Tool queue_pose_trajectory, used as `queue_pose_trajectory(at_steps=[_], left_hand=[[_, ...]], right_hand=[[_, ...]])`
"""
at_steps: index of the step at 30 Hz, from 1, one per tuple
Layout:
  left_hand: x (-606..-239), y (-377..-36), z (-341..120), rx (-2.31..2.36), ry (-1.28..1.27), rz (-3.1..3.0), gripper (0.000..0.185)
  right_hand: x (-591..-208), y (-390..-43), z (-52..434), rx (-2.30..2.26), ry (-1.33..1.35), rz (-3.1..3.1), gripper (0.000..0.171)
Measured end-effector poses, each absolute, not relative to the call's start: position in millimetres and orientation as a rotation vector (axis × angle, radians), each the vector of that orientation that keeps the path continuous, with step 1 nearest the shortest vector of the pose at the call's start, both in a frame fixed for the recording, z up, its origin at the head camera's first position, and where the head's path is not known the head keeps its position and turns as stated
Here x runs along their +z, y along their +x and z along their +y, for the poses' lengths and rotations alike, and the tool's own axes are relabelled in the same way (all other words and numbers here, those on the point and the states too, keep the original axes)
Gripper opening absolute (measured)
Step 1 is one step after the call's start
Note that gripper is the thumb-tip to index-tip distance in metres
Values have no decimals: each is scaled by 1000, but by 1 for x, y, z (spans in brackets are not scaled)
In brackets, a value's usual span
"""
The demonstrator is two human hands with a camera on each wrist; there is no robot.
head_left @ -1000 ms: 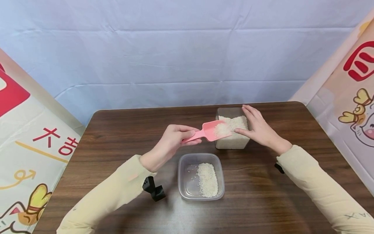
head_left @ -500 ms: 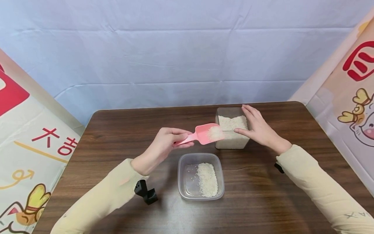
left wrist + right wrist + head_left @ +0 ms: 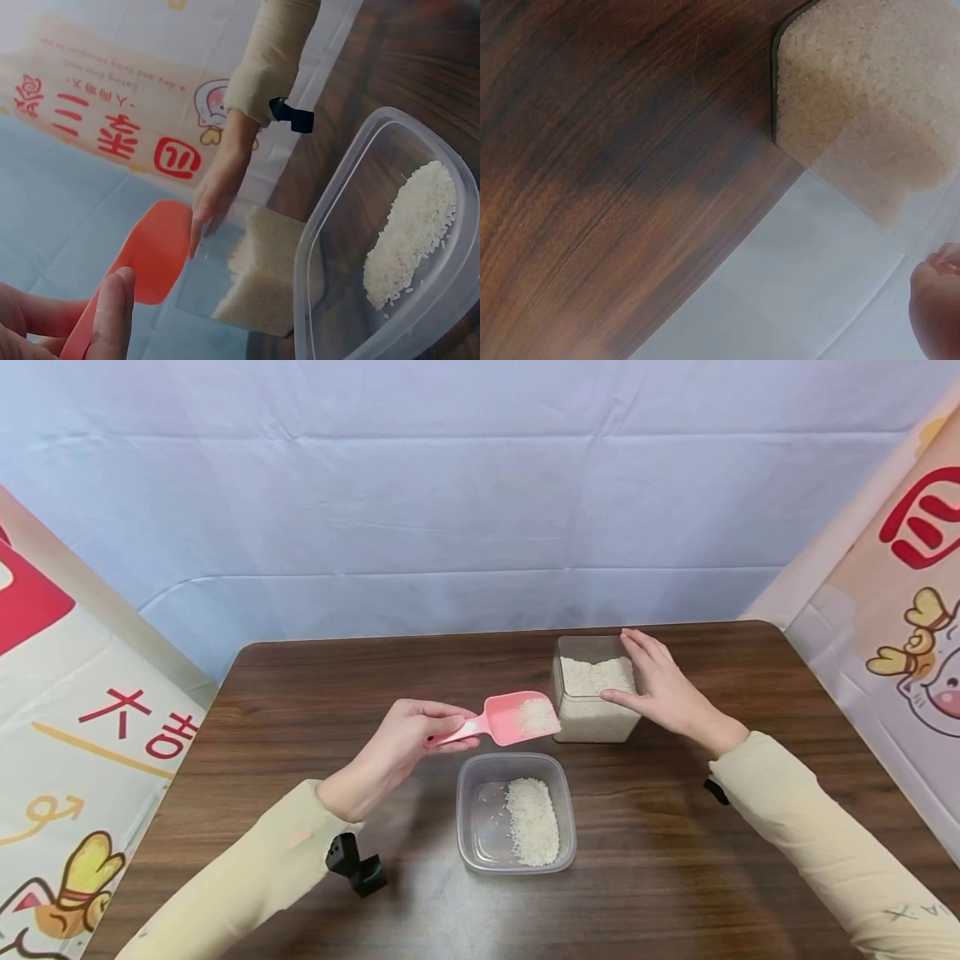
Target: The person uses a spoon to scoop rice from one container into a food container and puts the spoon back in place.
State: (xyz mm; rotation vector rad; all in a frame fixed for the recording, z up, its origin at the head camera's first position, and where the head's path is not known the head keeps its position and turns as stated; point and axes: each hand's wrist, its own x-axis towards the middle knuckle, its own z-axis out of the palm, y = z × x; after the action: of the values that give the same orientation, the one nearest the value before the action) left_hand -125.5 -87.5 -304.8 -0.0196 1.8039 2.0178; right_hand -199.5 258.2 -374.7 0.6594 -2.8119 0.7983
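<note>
My left hand [image 3: 397,752] pinches the handle of a pink scoop [image 3: 513,720] with thumb and fingers. A small heap of white rice lies in the scoop, toward its front lip. The scoop hovers just behind a shallow clear plastic box [image 3: 467,827], which has rice [image 3: 534,822] along its right half. Behind and to the right stands a tall clear container [image 3: 596,718], partly filled with rice. My right hand [image 3: 663,689] holds this container at its right side, thumb at the front of the rim, fingers toward the back corner. The left wrist view shows the scoop [image 3: 157,247] from below.
Both containers stand on a dark wood-grain table [image 3: 337,677]. A pale cloth backdrop [image 3: 450,510] hangs behind it. Printed banners [image 3: 900,635] flank the table on both sides. A black wrist mount [image 3: 356,864] hangs under the left sleeve.
The left hand has drawn the rice-laden scoop left and toward the person, from over the tall container to just behind the shallow box. The right hand and both containers have stayed put.
</note>
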Motion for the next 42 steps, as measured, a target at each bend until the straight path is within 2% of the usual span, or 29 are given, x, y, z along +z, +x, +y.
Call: queue_pose_trajectory(at_steps=[11, 23, 42], left_hand=[[-314, -123, -96, 1982, -65, 1800, 27], [-320, -122, -109, 1853, 31, 1838, 28], [-326, -125, -118, 1765, -53, 1882, 27]], right_hand=[[-375, -199, 259, 801, 666, -2809, 91], [-374, -199, 259, 793, 661, -2820, 91], [-373, -199, 258, 810, 673, -2811, 90]])
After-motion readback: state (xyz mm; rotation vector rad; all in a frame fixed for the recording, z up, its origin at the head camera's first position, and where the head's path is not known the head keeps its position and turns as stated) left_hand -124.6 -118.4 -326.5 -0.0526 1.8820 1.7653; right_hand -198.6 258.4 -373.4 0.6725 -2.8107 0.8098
